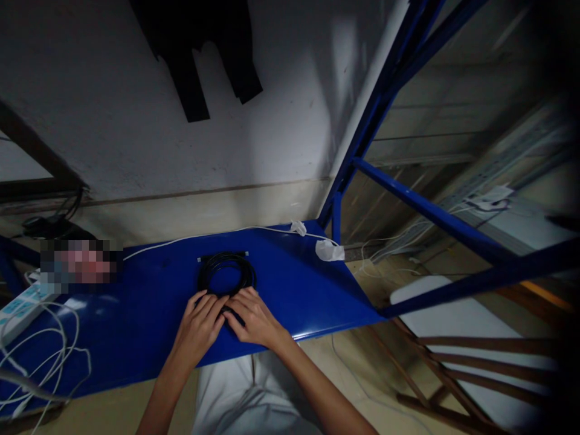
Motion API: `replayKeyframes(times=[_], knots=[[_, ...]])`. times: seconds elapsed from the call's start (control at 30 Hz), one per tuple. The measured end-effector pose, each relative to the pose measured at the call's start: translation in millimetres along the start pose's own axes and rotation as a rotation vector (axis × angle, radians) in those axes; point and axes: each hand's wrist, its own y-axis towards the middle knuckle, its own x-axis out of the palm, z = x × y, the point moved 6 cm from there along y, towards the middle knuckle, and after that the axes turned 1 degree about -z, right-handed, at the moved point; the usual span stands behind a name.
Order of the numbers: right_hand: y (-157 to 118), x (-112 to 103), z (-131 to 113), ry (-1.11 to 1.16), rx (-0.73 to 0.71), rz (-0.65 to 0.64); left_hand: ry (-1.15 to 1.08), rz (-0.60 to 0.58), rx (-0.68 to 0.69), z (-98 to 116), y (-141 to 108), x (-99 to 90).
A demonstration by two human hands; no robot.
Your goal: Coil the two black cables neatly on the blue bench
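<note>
A coiled black cable (250, 275) lies on the blue tabletop (136, 326), with a plug showing at each side of the coil's far edge. My left hand (198, 323) grips the near left part of the coil, fingers bent over it. Beside it, my right hand (254, 317) holds the near right part, its thumb close to the left thumb. Both hands rest low over the table, nearly touching each other. The stretch of cable beneath the fingers is mostly hidden.
At left are a white power strip (20, 311) and tangled white cords (61, 347), near a blurred-out patch. Crumpled white pieces (330, 250) sit at the far right corner. Blue metal posts (362, 139) rise there, and a wooden chair (489, 356) stands to the right.
</note>
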Motion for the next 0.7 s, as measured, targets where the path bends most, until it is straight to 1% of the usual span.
replayKeyframes(times=[0.23, 0.47, 0.6, 0.7], knots=[[0.8, -5.7, 1.5, 0.034, 0.017, 0.058, -0.020, 0.055, -0.032, 0.4, -1.7, 4.4], [-0.4, -6.2, 8.7, 0.088, 0.111, 0.115, -0.043, 0.010, -0.062, 2.6, 2.6, 6.2], [0.8, -5.5, 10.0, 0.092, 0.100, 0.121, -0.086, -0.039, -0.082, 6.5, 5.0, 5.0], [2.1, -5.8, 8.9, 0.090, 0.073, 0.115, -0.109, -0.039, -0.109, 7.5, 4.5, 4.3]])
